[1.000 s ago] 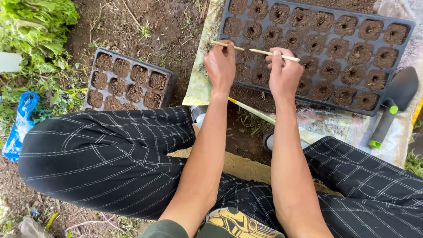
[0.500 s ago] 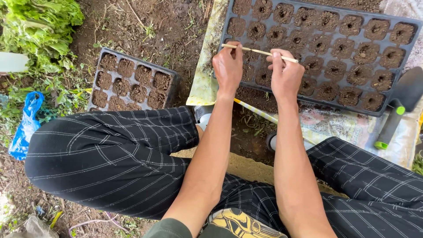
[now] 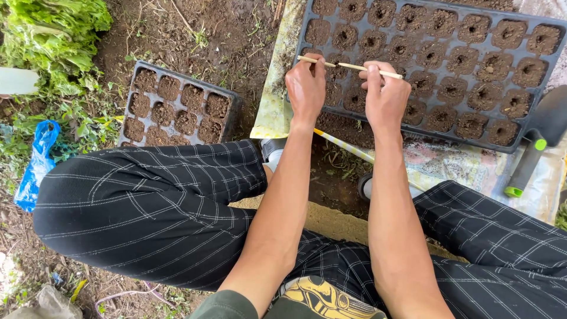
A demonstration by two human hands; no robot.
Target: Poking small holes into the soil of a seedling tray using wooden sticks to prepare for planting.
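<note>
Bare brown garden soil (image 3: 195, 29) strewn with dry twigs and small weeds covers the ground in even daylight. At ten o'clock grows a clump of bright green leafy lettuce (image 3: 50, 32). At nine o'clock a crumpled blue plastic bag (image 3: 36, 162) lies among low weeds. At three o'clock a pale, soiled sheet, possibly plastic sacking (image 3: 460, 168), covers the earth.

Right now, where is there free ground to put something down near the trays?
Bare soil lies between the small tray and the big tray, above the knee. The mat below the big tray has room, left of the trowel. Both hands with the stick crowd the big tray's left part.
</note>
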